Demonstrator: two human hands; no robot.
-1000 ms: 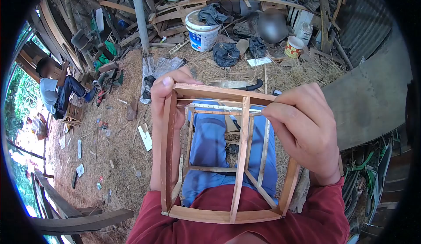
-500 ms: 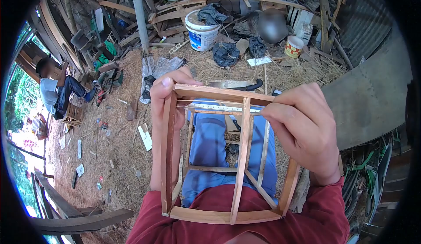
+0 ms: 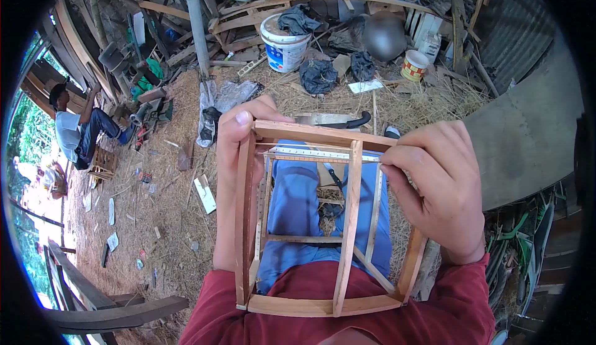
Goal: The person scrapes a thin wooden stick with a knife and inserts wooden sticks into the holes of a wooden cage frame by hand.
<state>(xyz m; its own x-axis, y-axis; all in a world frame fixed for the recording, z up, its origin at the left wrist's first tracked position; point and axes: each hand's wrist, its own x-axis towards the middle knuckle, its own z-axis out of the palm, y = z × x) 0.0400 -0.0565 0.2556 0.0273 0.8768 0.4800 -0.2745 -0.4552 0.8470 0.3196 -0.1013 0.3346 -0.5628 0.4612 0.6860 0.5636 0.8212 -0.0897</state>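
Left hand (image 3: pixel 232 135) grips wooden frame (image 3: pixel 320 134), partly hidden behind it.

a frame (image 3: pixel 346 230) sits above the wearer's legs (image 3: pixel 297 196), between two hands: the left hand (image 3: pixel 231 146) at its far left corner, the right hand (image 3: pixel 441 183) at its far right. beyond the frame lies a knife (image 3: pixel 344 124). farther back stands a bucket (image 3: pixel 285 52), a bag (image 3: pixel 297 21) on top; right of it, a tub (image 3: pixel 415 67). a person (image 3: pixel 68 128) sits far left.

Straw-littered earth floor (image 3: pixel 167 211), white bucket (image 3: pixel 284 54), small checkered tub (image 3: pixel 414 67), black plastic bags (image 3: pixel 318 77), possibly paper scraps (image 3: pixel 112 241)
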